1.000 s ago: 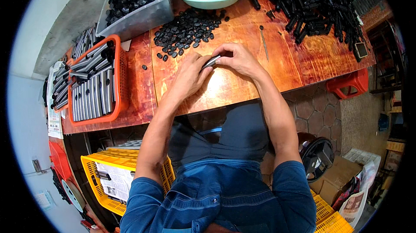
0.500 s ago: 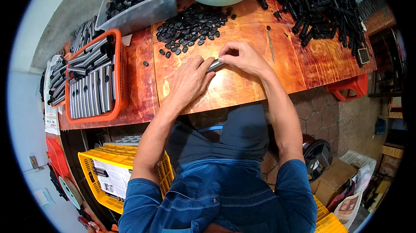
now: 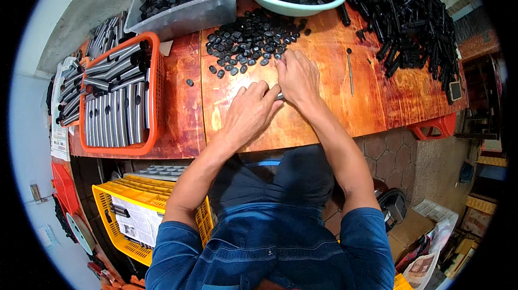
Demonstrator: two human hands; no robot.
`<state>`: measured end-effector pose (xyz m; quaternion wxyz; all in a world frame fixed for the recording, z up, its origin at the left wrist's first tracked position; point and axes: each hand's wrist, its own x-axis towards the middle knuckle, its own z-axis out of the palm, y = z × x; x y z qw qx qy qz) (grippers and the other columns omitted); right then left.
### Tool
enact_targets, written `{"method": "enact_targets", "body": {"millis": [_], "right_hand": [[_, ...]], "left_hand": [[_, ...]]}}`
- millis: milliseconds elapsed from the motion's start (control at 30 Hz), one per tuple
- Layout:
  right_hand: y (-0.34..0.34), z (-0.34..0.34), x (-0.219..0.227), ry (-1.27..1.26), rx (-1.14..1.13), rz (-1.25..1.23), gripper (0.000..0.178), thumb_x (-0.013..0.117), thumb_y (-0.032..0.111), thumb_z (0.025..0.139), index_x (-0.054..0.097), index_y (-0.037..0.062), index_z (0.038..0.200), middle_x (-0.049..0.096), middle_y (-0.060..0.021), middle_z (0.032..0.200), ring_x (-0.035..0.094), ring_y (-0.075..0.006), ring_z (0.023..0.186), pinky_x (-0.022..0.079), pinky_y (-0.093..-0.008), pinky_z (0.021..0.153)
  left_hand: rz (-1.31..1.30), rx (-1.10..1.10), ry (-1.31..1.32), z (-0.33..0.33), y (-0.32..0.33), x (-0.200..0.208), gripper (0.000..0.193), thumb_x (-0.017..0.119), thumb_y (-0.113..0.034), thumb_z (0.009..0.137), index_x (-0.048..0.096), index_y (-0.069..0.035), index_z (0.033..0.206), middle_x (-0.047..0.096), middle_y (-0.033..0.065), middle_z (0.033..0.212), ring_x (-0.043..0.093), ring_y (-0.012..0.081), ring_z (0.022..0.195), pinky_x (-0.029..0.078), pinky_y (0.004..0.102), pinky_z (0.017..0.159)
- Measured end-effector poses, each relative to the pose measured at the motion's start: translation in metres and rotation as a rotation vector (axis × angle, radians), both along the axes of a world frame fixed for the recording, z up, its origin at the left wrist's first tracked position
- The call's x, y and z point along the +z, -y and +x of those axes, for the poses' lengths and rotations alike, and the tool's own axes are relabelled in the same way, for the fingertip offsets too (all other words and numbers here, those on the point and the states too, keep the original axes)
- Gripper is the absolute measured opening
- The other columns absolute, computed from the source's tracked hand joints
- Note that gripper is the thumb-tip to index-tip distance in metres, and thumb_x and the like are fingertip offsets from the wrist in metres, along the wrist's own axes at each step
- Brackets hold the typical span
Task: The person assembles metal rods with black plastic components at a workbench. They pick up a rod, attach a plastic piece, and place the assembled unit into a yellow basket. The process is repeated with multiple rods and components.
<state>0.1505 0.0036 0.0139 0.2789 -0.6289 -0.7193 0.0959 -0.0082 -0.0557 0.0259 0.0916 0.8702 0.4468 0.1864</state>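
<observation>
My left hand [image 3: 252, 107] is closed around a short metal tube [image 3: 279, 96] low over the wooden table; only the tube's end shows past the fingers. My right hand [image 3: 300, 78] is just beyond that end, back of the hand up. Its fingers are bent down and slightly apart at the near edge of a pile of small black oval caps [image 3: 243, 42]. One fingertip is right beside a cap; no held thing shows in that hand.
At left stands an orange basket [image 3: 155, 96] of metal tubes. A clear bin [image 3: 194, 16] and a pale green basin [image 3: 294, 8] hold black parts. Black rods [image 3: 415, 36] are heaped at far right. A thin pointed tool [image 3: 350, 71] lies on the table [image 3: 324, 36]. Below is a yellow crate [image 3: 135, 187].
My right hand has left the tube's end and moved forward to the caps. My left hand still holds the tube, now more covered. The whole view has shifted slightly.
</observation>
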Motion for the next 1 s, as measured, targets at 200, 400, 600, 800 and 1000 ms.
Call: {"method": "enact_targets", "body": {"millis": [200,400,600,800,1000], "right_hand": [[0.002,0.002,-0.003,0.010,0.017,0.014,0.020,0.062,0.022,0.092,0.060,0.0021,0.092,0.060,-0.0185,0.094,0.057,-0.0369,0.093,0.039,-0.0481,0.079],[0.003,0.001,-0.002,0.034,0.008,0.031,0.018,0.062,0.022,0.092,0.059,0.0037,0.092,0.058,-0.0168,0.093,0.057,-0.0352,0.092,0.039,-0.0472,0.079],[-0.002,-0.002,-0.012,-0.350,-0.015,-0.021,0.023,0.060,0.024,0.098,0.061,0.0014,0.096,0.061,-0.0151,0.094,0.060,-0.0312,0.088,0.045,-0.0437,0.080],[-0.022,0.037,-0.049,-0.635,-0.100,0.127,0.031,0.053,0.026,0.104,0.065,-0.0023,0.100,0.066,-0.0107,0.096,0.061,-0.0238,0.091,0.048,-0.0376,0.083],[-0.031,0.055,-0.055,-0.634,-0.089,0.004,0.043,0.054,0.032,0.105,0.066,-0.0083,0.115,0.068,-0.0168,0.106,0.062,-0.0252,0.093,0.051,-0.0354,0.084]], "left_hand": [[0.015,-0.022,0.059,0.000,-0.002,0.000,0.031,0.071,-0.025,0.089,0.063,-0.008,0.114,0.055,0.0086,0.090,0.056,0.0267,0.084,0.046,0.0411,0.073],[0.030,-0.042,0.003,-0.001,-0.004,-0.004,0.033,0.069,-0.028,0.090,0.063,-0.007,0.115,0.055,0.0069,0.090,0.056,0.0242,0.085,0.044,0.0392,0.073],[0.015,0.037,0.106,-0.007,0.000,-0.007,0.038,0.066,-0.032,0.094,0.062,-0.008,0.123,0.057,0.0115,0.093,0.058,0.0290,0.086,0.048,0.0434,0.076],[-0.334,0.283,0.915,-0.001,0.008,-0.016,0.035,0.058,-0.031,0.102,0.061,-0.005,0.125,0.067,0.0141,0.102,0.064,0.0207,0.086,0.052,0.0392,0.074],[-0.529,0.389,1.333,-0.064,0.087,0.024,0.034,0.069,-0.028,0.098,0.064,-0.003,0.120,0.063,0.0008,0.075,0.055,0.0074,0.055,0.043,0.0251,0.048]]}}
